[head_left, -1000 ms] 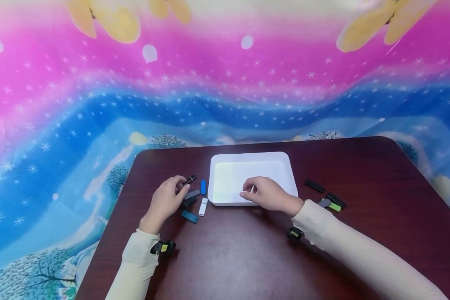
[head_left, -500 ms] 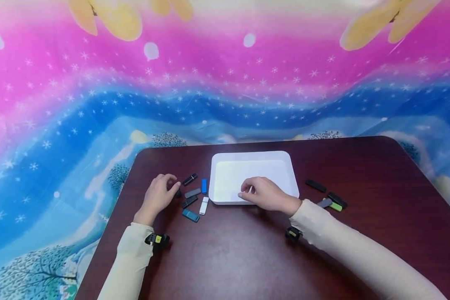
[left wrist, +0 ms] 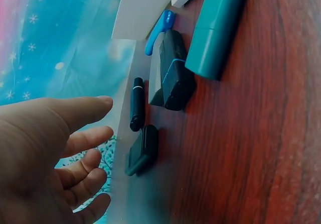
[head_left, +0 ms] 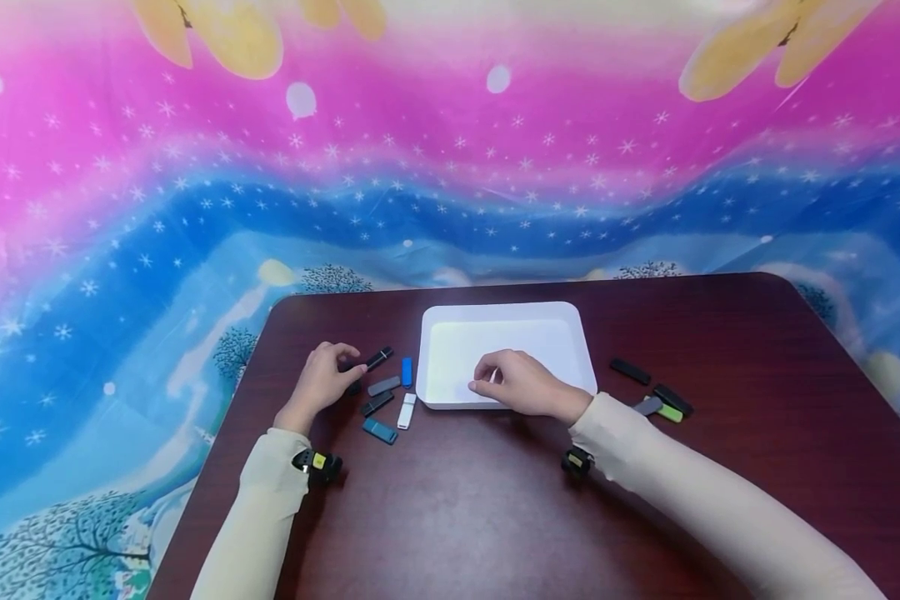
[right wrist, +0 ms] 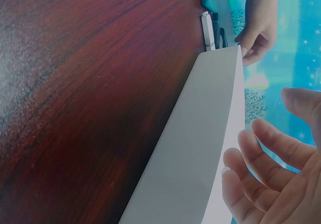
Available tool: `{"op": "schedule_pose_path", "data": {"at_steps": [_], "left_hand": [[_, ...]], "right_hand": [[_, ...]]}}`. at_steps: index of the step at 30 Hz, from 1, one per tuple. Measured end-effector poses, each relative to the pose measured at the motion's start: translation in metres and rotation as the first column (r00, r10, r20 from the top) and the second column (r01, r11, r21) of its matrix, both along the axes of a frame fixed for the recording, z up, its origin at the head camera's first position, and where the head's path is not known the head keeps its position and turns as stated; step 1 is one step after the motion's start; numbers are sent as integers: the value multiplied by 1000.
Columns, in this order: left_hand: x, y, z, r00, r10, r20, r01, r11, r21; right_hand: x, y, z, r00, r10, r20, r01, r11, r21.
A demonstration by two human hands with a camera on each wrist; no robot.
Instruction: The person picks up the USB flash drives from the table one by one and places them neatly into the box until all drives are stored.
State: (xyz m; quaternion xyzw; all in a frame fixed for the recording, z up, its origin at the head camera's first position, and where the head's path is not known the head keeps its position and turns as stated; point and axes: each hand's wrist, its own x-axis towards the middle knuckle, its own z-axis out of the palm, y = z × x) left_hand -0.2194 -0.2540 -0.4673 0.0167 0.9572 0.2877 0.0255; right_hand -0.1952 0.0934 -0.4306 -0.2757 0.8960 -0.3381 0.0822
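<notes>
My left hand (head_left: 318, 382) hovers at the left of a cluster of USB flash drives, holding nothing; its fingers are loosely bent. Nearest it in the left wrist view are a stubby black flash drive (left wrist: 143, 150), partly hidden by the hand in the head view, and a slim black one with a silver band (left wrist: 137, 103). Blue (head_left: 407, 372), grey (head_left: 384, 386), black (head_left: 377, 403), white (head_left: 406, 412) and teal (head_left: 380, 430) flash drives lie beside them. Over the front part of a white tray (head_left: 435, 315) hangs my right hand (head_left: 521, 385), fingers curved and holding nothing.
To the right of the tray lie more flash drives: a black one (head_left: 630, 371), another black one (head_left: 672, 400), a green one (head_left: 669, 412) and a grey one (head_left: 648, 406) partly behind the right sleeve. A patterned cloth (head_left: 450, 167) hangs behind the dark wooden table (head_left: 457, 517).
My left hand has moved left, off the banded black flash drive, then slightly forward over the stubby black one. My right hand has drifted a little left over the tray.
</notes>
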Motion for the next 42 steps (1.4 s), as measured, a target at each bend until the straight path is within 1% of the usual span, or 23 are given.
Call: {"op": "schedule_pose_path", "data": {"at_steps": [6, 13, 20, 27, 32, 42], "left_hand": [[-6, -1, -3, 999, 10, 33, -11, 1000, 18], [-12, -4, -6, 996, 15, 85, -23, 996, 87], [-17, -4, -11, 995, 18, 98, -25, 997, 71], [-19, -2, -12, 992, 64, 109, -70, 996, 55], [-19, -1, -15, 992, 74, 103, -79, 996, 44], [-21, 3, -18, 995, 82, 55, -82, 997, 10]], "right_hand": [[0, 0, 0, 1000, 1, -1, -1, 1000, 8], [0, -1, 1, 1000, 3, -5, -3, 1000, 14], [1, -1, 2, 1000, -4, 1, 4, 1000, 26], [1, -3, 2, 1000, -2, -1, 2, 999, 33], [1, -2, 2, 1000, -8, 7, 8, 999, 37], [1, 0, 0, 1000, -12, 5, 12, 999, 42]]}}
